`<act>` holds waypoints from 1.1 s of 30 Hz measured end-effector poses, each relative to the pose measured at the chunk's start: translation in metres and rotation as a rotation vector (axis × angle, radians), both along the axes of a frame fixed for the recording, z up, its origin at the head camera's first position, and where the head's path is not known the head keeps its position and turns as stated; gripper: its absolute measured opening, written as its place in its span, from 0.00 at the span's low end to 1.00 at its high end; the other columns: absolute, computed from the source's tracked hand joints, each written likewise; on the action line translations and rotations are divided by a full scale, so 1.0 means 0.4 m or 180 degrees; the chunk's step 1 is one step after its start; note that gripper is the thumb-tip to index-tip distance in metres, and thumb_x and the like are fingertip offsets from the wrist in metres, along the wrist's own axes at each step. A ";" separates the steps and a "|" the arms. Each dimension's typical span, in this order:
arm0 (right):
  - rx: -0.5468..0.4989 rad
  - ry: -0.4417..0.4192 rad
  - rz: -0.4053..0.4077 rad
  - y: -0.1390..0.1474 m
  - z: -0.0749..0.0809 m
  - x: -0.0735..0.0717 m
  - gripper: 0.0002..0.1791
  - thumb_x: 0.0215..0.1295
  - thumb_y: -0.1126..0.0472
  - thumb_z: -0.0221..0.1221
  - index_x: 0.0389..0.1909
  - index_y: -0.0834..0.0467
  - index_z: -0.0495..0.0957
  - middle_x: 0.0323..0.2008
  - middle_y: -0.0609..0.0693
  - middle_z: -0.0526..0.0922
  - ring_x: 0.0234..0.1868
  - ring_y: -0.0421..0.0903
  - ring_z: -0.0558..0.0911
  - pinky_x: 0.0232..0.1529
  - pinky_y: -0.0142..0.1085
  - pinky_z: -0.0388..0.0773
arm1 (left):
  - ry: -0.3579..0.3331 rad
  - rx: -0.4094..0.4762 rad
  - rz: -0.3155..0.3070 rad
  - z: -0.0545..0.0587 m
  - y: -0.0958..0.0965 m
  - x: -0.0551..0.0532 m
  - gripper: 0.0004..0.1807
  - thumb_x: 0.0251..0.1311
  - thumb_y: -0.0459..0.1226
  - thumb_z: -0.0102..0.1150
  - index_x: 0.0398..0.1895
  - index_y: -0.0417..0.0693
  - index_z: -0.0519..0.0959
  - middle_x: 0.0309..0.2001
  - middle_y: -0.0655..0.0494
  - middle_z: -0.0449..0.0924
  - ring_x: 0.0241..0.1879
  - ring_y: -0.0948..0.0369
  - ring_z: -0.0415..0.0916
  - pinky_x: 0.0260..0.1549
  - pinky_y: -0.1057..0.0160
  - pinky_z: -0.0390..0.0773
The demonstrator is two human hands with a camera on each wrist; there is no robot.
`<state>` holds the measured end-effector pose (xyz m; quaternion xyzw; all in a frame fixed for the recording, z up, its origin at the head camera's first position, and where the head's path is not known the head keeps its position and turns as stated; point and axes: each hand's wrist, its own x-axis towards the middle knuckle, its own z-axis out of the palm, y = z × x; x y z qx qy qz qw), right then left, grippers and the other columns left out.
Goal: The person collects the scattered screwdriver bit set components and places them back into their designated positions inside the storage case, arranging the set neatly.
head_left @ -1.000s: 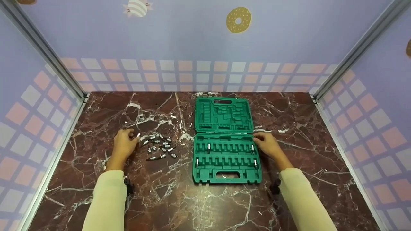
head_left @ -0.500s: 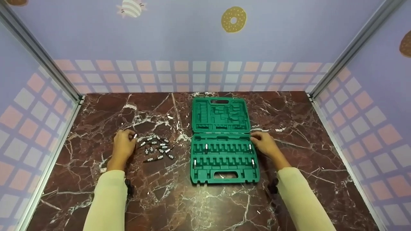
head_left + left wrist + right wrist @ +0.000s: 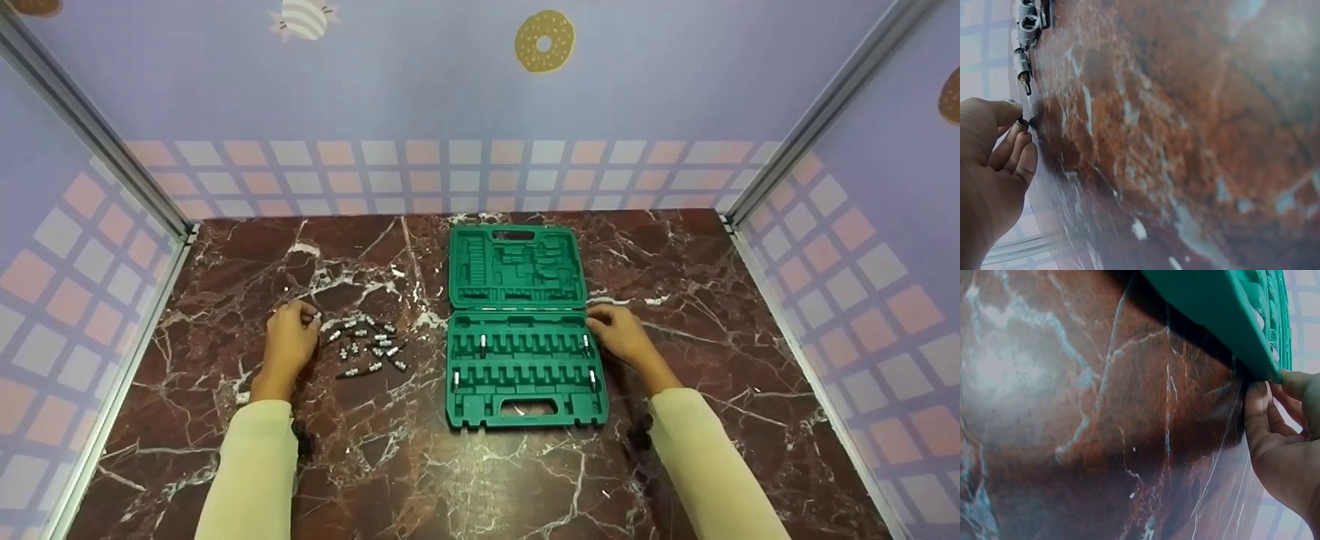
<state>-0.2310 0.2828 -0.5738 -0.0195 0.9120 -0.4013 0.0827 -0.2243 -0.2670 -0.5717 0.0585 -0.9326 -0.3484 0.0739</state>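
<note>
At the left of the head view my left hand (image 3: pixel 292 336) pinches a small metal socket bit between thumb and fingertips. In the left wrist view the held socket bit (image 3: pixel 1023 125) is mostly covered by the fingers. Just right of that hand lies a loose pile of socket bits (image 3: pixel 371 346), silver with dark tips. A green tool case (image 3: pixel 517 427) lies opened flat, its moulded lid (image 3: pixel 517 266) toward the back wall. Several silver bits (image 3: pixel 483 345) stand in slots of its near half. My right hand (image 3: pixel 621 334) grips the case's right edge near the hinge.
The table is dark red marble with white veins (image 3: pixel 525 487). A patterned wall (image 3: pixel 420 176) closes off the back, with side walls at left and right. Small white specks lie on the tabletop.
The whole head view has shifted slightly. My left hand stays beside the pile, with the held bit less visible between the fingers. The right hand keeps its place on the case edge.
</note>
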 end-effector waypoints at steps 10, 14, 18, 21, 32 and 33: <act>0.0037 0.0036 0.0010 0.000 0.001 -0.005 0.17 0.78 0.62 0.56 0.60 0.66 0.80 0.57 0.66 0.83 0.51 0.59 0.83 0.51 0.53 0.80 | 0.0143 0.0091 0.0012 0.009 0.014 0.005 0.08 0.65 0.26 0.59 0.46 0.30 0.79 0.42 0.33 0.82 0.43 0.41 0.80 0.48 0.45 0.79; 0.0002 0.0037 0.0001 -0.002 -0.004 -0.003 0.17 0.77 0.62 0.56 0.60 0.66 0.80 0.55 0.65 0.84 0.48 0.57 0.83 0.49 0.51 0.80 | 0.0201 0.0116 0.0001 0.022 0.022 0.015 0.10 0.65 0.26 0.59 0.48 0.31 0.80 0.41 0.35 0.82 0.41 0.43 0.79 0.46 0.47 0.78; -0.0007 0.0079 0.0007 0.000 -0.009 0.001 0.17 0.77 0.63 0.56 0.59 0.67 0.80 0.53 0.66 0.84 0.46 0.57 0.83 0.48 0.51 0.81 | 0.0272 0.0086 -0.0069 0.035 0.035 0.021 0.12 0.65 0.25 0.59 0.50 0.31 0.81 0.41 0.36 0.82 0.41 0.44 0.79 0.45 0.48 0.78; -0.0009 0.0142 0.0030 0.001 -0.010 0.002 0.16 0.77 0.64 0.56 0.58 0.69 0.80 0.53 0.67 0.84 0.47 0.59 0.83 0.50 0.53 0.81 | 0.0366 0.0096 -0.0149 0.048 0.051 0.022 0.12 0.63 0.24 0.60 0.49 0.31 0.81 0.40 0.35 0.82 0.39 0.45 0.80 0.44 0.48 0.79; 0.0045 0.0226 0.0024 -0.002 -0.004 -0.003 0.15 0.76 0.64 0.57 0.57 0.69 0.81 0.53 0.67 0.84 0.48 0.59 0.83 0.51 0.55 0.80 | 0.0650 0.0233 -0.0431 0.106 0.130 0.027 0.10 0.58 0.22 0.64 0.44 0.31 0.83 0.36 0.39 0.84 0.35 0.49 0.81 0.37 0.59 0.81; 0.0047 0.0237 0.0017 -0.002 -0.004 -0.003 0.15 0.76 0.65 0.57 0.57 0.69 0.81 0.53 0.67 0.84 0.49 0.60 0.83 0.52 0.55 0.79 | 0.0659 0.0254 -0.0469 0.111 0.137 0.026 0.10 0.58 0.22 0.65 0.43 0.32 0.83 0.36 0.40 0.84 0.35 0.49 0.80 0.37 0.59 0.81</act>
